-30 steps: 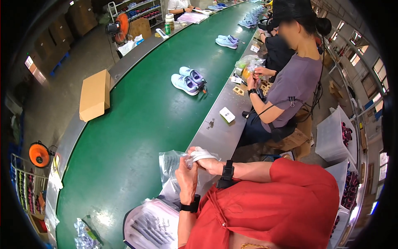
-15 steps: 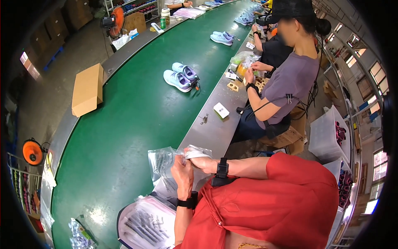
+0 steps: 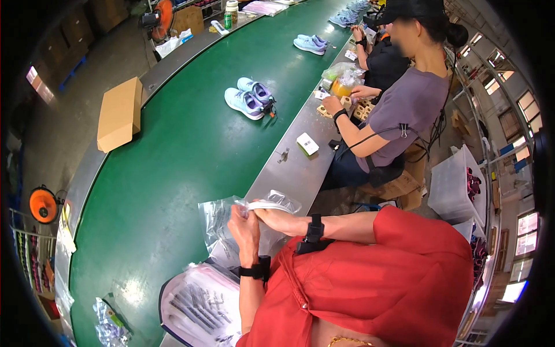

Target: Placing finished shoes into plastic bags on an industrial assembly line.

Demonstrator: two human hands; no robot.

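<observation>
Both hands are up off the worktop [image 3: 289, 168] and closed on one clear plastic bag [image 3: 222, 222], which hangs between them over the near edge of the green belt [image 3: 173, 173]. The left hand [image 3: 245, 228] pinches the bag near its top, fingers curled, wrist bent upward; the right hand [image 3: 277, 218] comes in from the side, forearm almost level, and grips the folded white strip along the bag's mouth [image 3: 260, 205]. The hands are touching or nearly so.

The bag looks thin, limp and very light, and it crinkles and sags below the grip, so I judge it slippery and easy to crease. The stiffer mouth edge seems the surest place to hold.

Just below the left wrist lies a stack of filled clear bags [image 3: 199, 309]. Well beyond the hands stands a pair of pale blue shoes [image 3: 248, 98], and another person [image 3: 399, 110] sits at the worktop past the right hand.
</observation>
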